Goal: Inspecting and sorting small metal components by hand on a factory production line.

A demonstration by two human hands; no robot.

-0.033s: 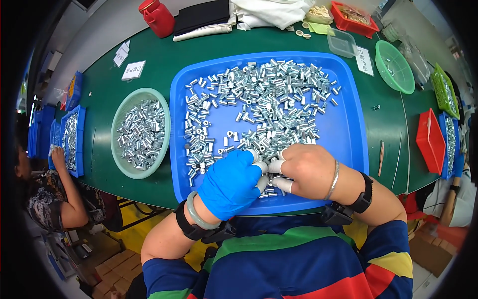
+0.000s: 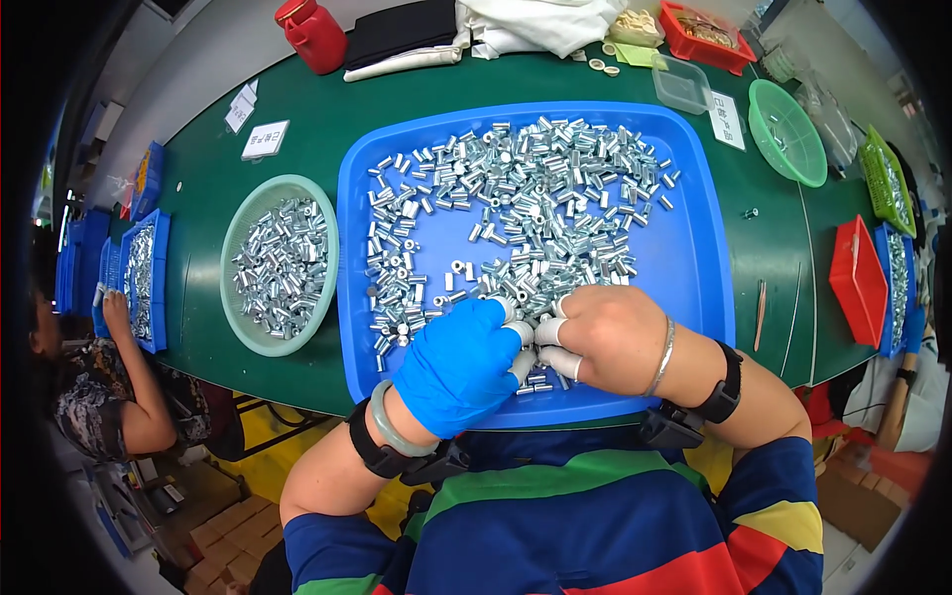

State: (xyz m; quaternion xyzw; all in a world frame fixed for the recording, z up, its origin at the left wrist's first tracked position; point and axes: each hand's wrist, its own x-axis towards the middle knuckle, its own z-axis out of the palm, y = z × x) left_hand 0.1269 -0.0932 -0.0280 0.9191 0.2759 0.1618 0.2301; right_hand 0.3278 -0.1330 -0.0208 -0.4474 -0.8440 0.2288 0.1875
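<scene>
Nothing moved since earlier frame: left hand, right hand both curled over sleeves on tray, grip hidden. Sleeves at fingertips: small, light, stiff, slick metal; pinch across barrel.

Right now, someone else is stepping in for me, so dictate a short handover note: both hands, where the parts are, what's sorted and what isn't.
Left hand, in a blue glove, rests on the near edge of the big blue plastic tray, fingers curled among the parts; whether it grips any is hidden.
Right hand, bare with white fingertip covers, sits beside it, touching it, fingers down in the same spot.
Small silver metal sleeves lie scattered across the tray's far half.
Round pale green bowl, left of the tray, already holds a heap of the same sleeves.
Most of the tray's pile remains.
</scene>
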